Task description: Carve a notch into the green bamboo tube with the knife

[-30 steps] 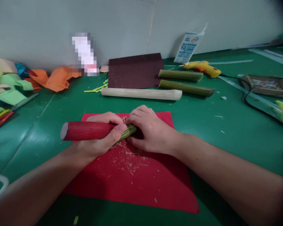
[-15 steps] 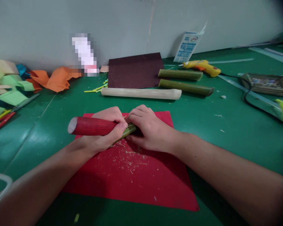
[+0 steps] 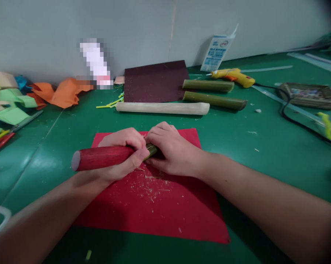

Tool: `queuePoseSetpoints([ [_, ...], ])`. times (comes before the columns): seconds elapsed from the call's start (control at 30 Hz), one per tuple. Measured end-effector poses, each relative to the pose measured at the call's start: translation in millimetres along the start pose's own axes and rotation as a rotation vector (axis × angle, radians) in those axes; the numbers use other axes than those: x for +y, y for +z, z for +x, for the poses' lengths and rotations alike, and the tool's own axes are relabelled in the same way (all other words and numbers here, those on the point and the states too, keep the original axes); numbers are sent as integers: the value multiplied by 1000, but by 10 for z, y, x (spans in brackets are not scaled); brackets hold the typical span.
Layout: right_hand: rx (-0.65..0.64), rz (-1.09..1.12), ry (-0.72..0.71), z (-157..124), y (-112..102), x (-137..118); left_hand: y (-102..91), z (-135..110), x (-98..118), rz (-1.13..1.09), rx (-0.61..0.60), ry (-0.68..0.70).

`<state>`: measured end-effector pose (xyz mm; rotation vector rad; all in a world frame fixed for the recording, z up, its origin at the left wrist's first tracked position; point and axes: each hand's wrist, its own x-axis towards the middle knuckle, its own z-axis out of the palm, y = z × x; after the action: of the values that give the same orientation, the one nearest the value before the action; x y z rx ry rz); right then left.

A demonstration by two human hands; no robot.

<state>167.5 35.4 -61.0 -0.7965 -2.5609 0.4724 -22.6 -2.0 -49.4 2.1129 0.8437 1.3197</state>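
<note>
The left hand [image 3: 124, 138] is gripping a thick red handle [image 3: 105, 158], its far end hidden by fingers, while the right hand [image 3: 175, 152] is clasping a green bamboo piece [image 3: 152, 149] over a red sheet [image 3: 165, 223], where pale shavings [image 3: 149, 190] are lying scattered

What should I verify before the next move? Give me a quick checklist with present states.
1. Left hand grips red handle: ok, fingers wrapped around it.
2. Right hand steadies green bamboo piece: ok, curled over it.
3. Front end of the handle in sight: cannot tell, hidden by the left hand.
4. Fingers of the two hands well apart: not ok, they meet or nearly do.
5. Red sheet free of shavings: not ok, they are scattered across it.
6. Yellow glue gun away from both hands: ok, lying near the wall.
</note>
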Motion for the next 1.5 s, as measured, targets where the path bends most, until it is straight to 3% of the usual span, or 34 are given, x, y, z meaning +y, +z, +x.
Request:
queuePoseSetpoints([
  [0.7,-33,28,-25,7,4,35,33,-51,-7,68,93,-31],
  [0.97,-31,25,-27,18,-1,37,71,-41,-75,-22,249,-8],
  [1.13,-46,18,-29,24,1,50,64,-26,-35,-47,117,-63],
  [1.5,-64,6,-13,30,-12,24,67,-16,21,23,125,-132],
])
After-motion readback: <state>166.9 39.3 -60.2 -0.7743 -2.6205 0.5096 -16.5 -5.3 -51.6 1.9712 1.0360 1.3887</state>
